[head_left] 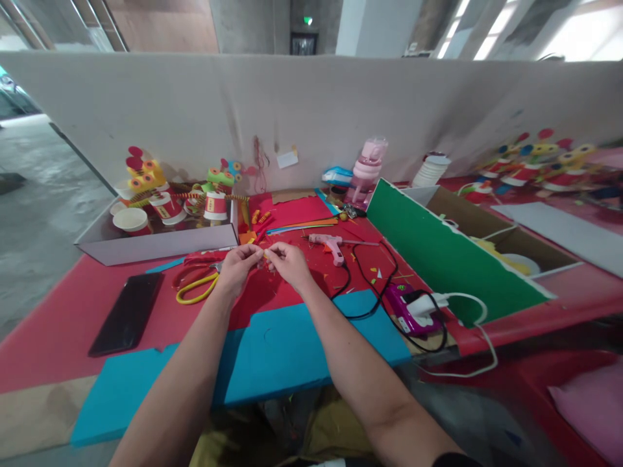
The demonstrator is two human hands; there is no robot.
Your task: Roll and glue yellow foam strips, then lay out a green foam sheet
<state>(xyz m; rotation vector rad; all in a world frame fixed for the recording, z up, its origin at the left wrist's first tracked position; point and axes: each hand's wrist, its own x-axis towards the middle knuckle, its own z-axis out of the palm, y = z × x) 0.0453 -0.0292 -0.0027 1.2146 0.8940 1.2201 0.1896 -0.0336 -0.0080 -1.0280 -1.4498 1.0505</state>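
Fingertip to fingertip, my left hand (237, 267) and my right hand (289, 264) are pinched around a tiny yellow-orange piece (265, 253), too small to identify. Both are above the red table covering, at its middle. Yellow-handled scissors (198, 289) lie just left of my left hand, their blades partly hidden. Beyond my right hand a pink hot glue gun (331, 247) rests on its side, its black cord curling toward me. Small paper scraps (379, 273) are strewn about. A blue foam sheet (292, 347) lies under my forearms along the front edge.
At left, a white box (165, 245) holds paper-cup figures (167, 206); a black phone (127, 314) lies before it. A green-sided box (448, 253) stands right, near a purple power strip (413, 310) with a white plug. Behind are a pink bottle (366, 172) and stacked cups (431, 170).
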